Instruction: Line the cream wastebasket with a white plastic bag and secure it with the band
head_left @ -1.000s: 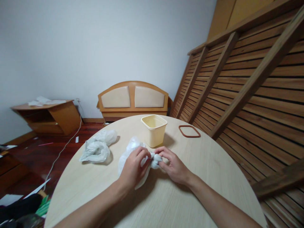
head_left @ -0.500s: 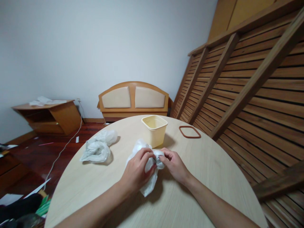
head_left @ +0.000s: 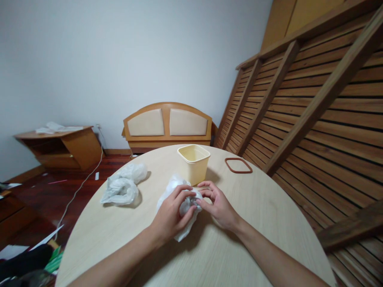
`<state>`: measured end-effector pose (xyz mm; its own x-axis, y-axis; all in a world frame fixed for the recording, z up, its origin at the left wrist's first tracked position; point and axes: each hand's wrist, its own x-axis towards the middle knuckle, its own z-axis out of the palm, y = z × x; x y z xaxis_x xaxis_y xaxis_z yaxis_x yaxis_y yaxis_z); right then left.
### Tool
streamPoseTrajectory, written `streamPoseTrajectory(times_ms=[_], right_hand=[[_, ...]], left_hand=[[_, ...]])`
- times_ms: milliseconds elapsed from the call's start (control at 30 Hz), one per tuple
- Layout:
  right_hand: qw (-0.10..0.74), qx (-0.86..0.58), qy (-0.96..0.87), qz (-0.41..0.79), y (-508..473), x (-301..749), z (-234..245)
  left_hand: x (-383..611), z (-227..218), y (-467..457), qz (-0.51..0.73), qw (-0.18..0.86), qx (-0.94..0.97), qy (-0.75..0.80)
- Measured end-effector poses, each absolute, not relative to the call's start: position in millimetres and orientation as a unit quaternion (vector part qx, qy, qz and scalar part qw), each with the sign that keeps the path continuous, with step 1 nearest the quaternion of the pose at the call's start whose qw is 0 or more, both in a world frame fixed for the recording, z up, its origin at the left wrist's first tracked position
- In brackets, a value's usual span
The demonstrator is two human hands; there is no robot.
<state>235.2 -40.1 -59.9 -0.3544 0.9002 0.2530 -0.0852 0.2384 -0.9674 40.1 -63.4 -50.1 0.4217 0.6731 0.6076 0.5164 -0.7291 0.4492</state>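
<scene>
A crumpled white plastic bag [head_left: 172, 184] lies on the round table in front of me, partly covered by my fingers. My left hand [head_left: 175, 211] curls over it from the left, thumb and fingers closed on the film. From the right, my right hand [head_left: 220, 205] pinches the bunched part of the same bag between thumb and fingers. Right behind the bag stands an upright pale yellow plastic tub [head_left: 196, 169] with no lid on it. A second crumpled white plastic bag [head_left: 121, 189] rests on the left side of the table.
A brown rounded-square ring [head_left: 238, 172] lies at the table's [head_left: 263, 239] back right. Slatted wooden panels [head_left: 299, 131] lean close along the right side. Beyond the table are a headboard [head_left: 167, 137] and a low cabinet [head_left: 72, 149]; a white cable [head_left: 80, 185] crosses the floor.
The knotted end of the bag has been drawn in between my hands and is more covered now. My right hand's fingers have spread and shifted slightly; the tub and ring stay put.
</scene>
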Motion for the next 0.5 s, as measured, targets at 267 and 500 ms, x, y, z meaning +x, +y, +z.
streamPoseTrajectory(times_ms=[267, 500], right_hand=[[0.453, -0.309, -0.651, 0.524, -37.7, 232.8, -63.3], [0.491, -0.323, -0.682, 0.435, -33.4, 234.2, -62.5]], left_hand=[[39.2, -52.9, -60.1, 0.443, 0.213, 0.799, 0.346], [43.6, -50.5, -58.3, 0.478, 0.352, 0.715, 0.369]])
